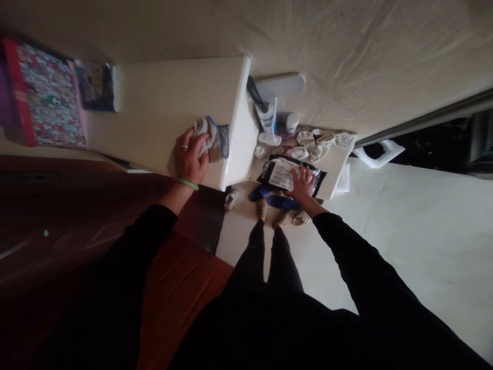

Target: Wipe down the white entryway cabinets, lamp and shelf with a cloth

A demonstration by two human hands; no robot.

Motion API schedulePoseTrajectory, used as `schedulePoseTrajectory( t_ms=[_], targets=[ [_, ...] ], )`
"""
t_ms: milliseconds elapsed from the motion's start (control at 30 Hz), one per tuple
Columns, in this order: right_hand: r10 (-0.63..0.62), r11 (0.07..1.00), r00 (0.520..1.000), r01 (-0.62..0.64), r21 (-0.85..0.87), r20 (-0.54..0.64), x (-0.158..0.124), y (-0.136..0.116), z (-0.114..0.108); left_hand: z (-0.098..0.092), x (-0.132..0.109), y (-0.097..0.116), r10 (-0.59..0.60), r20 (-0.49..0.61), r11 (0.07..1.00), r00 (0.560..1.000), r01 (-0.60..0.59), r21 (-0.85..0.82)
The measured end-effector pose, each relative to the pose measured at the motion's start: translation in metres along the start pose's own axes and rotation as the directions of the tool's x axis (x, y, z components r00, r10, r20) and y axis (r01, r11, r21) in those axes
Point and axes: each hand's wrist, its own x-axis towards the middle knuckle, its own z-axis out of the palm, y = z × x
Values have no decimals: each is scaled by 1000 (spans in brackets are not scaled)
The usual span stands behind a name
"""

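Two hands are busy: the left hand (188, 156) grips crumpled grey cloth (205, 137) edged in blue, fingers curled; the right hand (302, 184) rests open, fingers spread, on a black plastic packet (278, 174).

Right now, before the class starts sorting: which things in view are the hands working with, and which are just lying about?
In hand:
left hand on a grey cloth with blue trim
right hand on a black plastic packet with a white label

Lying about:
white bottle
blue slippers
cream cloth pieces
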Motion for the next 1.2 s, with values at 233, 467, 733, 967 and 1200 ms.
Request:
schedulePoseTrajectory(
  t_ms=[233,467,733,967,1200],
  targets=[
    [-12,999,999,11,-30,-46,-5,7,6,-2,3,-15,119,-42,986,992,-123,-108],
    [-55,973,998,56,-222,10,-12,31,1,-38,-4,-32,137,-315,870,939,-266,-416],
    [-124,955,992,117,-274,-11,17,25,-11,7,-115,135,524,-264,688,810,-585,-429],
    [-142,985,983,128,-119,-118,-8,34,-3,142,-167,161,534,6,691,845,-433,-579],
    [-35,996,972,53,70,-234,-64,70,7,191,-165,124,412,192,835,890,-285,-471]
  ],
)
